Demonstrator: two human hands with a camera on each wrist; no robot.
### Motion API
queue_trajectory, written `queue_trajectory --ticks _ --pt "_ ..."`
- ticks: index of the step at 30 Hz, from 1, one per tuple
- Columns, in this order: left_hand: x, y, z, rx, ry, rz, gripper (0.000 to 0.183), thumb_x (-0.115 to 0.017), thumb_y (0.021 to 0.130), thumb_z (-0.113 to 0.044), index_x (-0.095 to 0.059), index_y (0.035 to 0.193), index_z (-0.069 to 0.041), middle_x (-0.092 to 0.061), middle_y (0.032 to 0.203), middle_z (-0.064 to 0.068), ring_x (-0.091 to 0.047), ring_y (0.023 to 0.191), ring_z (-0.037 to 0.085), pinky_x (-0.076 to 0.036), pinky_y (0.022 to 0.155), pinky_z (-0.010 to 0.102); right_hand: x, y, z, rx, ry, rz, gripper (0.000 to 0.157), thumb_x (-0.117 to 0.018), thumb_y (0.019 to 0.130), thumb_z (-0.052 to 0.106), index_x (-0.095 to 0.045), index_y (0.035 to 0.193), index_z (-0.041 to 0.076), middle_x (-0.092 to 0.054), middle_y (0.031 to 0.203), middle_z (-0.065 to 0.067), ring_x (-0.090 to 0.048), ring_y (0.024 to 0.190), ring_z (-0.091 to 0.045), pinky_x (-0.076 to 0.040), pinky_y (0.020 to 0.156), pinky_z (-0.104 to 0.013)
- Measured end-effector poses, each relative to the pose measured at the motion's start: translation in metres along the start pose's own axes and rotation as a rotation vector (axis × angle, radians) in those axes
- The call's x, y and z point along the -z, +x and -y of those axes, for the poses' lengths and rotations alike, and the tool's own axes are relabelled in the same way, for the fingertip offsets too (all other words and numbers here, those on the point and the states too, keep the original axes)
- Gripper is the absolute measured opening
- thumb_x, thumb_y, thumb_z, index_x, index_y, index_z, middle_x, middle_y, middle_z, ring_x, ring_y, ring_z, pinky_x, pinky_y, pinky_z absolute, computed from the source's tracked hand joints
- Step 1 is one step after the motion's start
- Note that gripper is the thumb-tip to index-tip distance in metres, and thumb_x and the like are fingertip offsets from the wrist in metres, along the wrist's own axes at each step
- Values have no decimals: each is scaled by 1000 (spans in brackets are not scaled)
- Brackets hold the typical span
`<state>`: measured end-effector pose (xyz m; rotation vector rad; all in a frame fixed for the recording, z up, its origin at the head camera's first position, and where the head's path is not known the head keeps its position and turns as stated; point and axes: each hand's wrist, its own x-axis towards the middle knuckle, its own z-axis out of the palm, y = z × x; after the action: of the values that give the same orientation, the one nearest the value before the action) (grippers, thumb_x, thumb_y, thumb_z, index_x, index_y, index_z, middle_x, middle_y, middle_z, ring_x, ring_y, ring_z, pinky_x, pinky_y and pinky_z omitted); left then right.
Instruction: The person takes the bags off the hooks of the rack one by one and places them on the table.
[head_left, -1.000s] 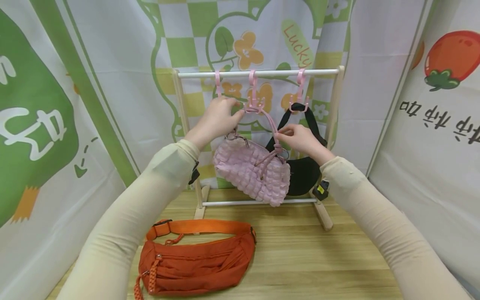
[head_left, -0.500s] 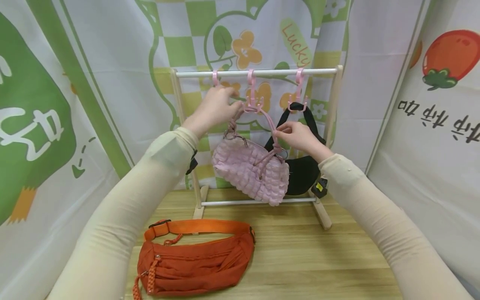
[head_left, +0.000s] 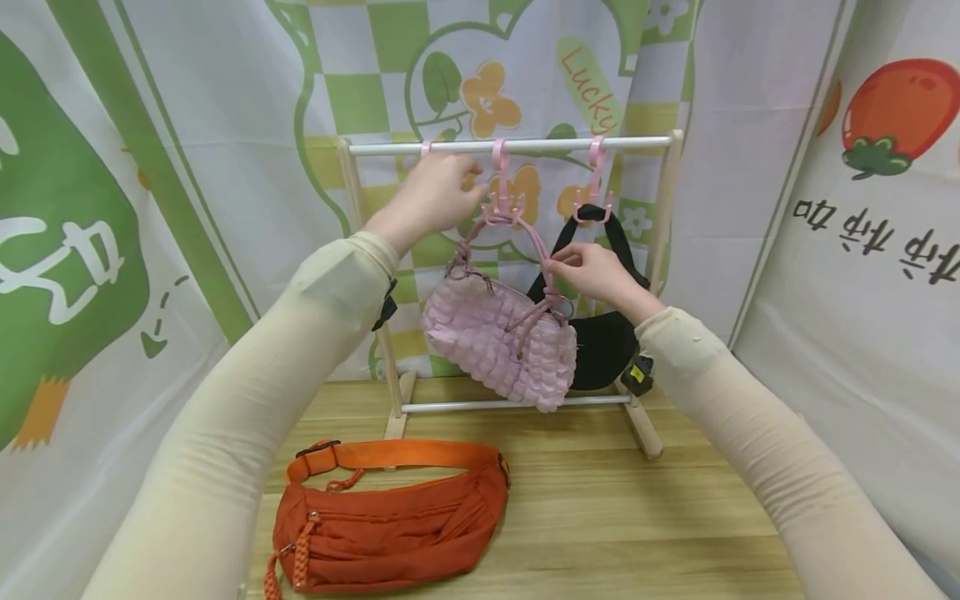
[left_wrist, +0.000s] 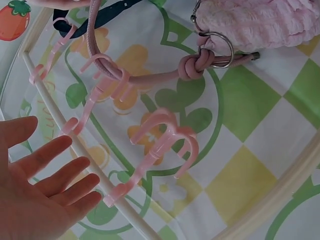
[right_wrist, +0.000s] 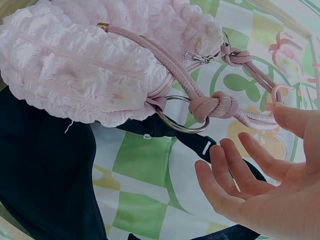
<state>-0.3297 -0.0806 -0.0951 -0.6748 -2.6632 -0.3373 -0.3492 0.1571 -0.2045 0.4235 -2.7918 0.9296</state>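
A puffy pink handbag hangs tilted by its knotted cord strap from the middle pink hook of a small rack. My left hand, empty, is raised left of that hook; in the left wrist view its fingers spread apart near the rail, clear of the strap. My right hand is at the strap's right side. The right wrist view shows its thumb tip right at the strap, with the other fingers loosely extended away from it. Behind the pink handbag, a black bag hangs from the right hook.
The rack has a white top rail and wooden side posts. A left pink hook bears nothing. An orange waist bag lies on the wooden tabletop in front. Printed curtains surround the back and sides.
My left hand has let go of the strap by the middle hook and moved slightly up and left. My right hand stays by the strap, and the pink handbag hangs nearly unmoved.
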Motion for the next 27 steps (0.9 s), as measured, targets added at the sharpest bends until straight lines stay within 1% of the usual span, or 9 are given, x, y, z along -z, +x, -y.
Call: queue_trajectory --ticks 5,7,10,14,16,21,27 --pt "4 5 -2 -14 22 -15 42 -47 98 -28 -52 131 -2 -53 135 16 -46 127 31 -35 109 44 1 0 0 -3 -7 3 49 -50 95 46 -57 127 9 -59 128 -18 -53 120 -34 -46 94 -49" --pt "5 6 -2 -21 24 -24 42 -47 98 -27 -52 131 -1 -54 133 17 -46 126 32 -32 111 45 1 0 0 -6 -6 2 49 -50 95 46 -57 127 9 -59 128 -18 -53 120 -34 -46 94 -48" --pt "7 9 -2 -16 13 -26 43 -47 98 -27 -51 132 0 -53 133 18 -46 125 32 -30 113 45 1 0 0 -6 -2 3 49 -51 95 45 -57 127 9 -59 128 -18 -52 120 -34 -46 94 -48" --pt "9 11 -2 10 1 -10 46 -47 98 -27 -47 136 -2 -51 135 17 -48 121 31 -35 109 44 1 -1 0 -5 3 7 49 -50 95 45 -56 127 9 -59 128 -17 -52 120 -34 -46 94 -48" --pt "10 13 -2 19 2 0 47 -46 98 -28 -44 138 -3 -51 136 17 -52 117 30 -38 107 42 1 -1 -1 -7 6 9 48 -50 95 45 -56 127 9 -59 128 -17 -52 120 -33 -47 93 -48" --pt "13 20 -2 10 10 8 46 -45 99 -30 -45 138 -5 -53 135 15 -55 114 28 -39 107 41 2 -1 -1 -14 8 7 47 -51 95 46 -57 126 11 -60 127 -15 -53 119 -32 -47 92 -48" --pt "14 26 -4 -10 23 16 48 -45 99 -33 -45 139 -6 -48 141 14 -46 127 30 -32 112 42 3 -2 1 -16 15 5 47 -52 94 46 -57 126 11 -60 127 -15 -53 120 -32 -47 92 -47"
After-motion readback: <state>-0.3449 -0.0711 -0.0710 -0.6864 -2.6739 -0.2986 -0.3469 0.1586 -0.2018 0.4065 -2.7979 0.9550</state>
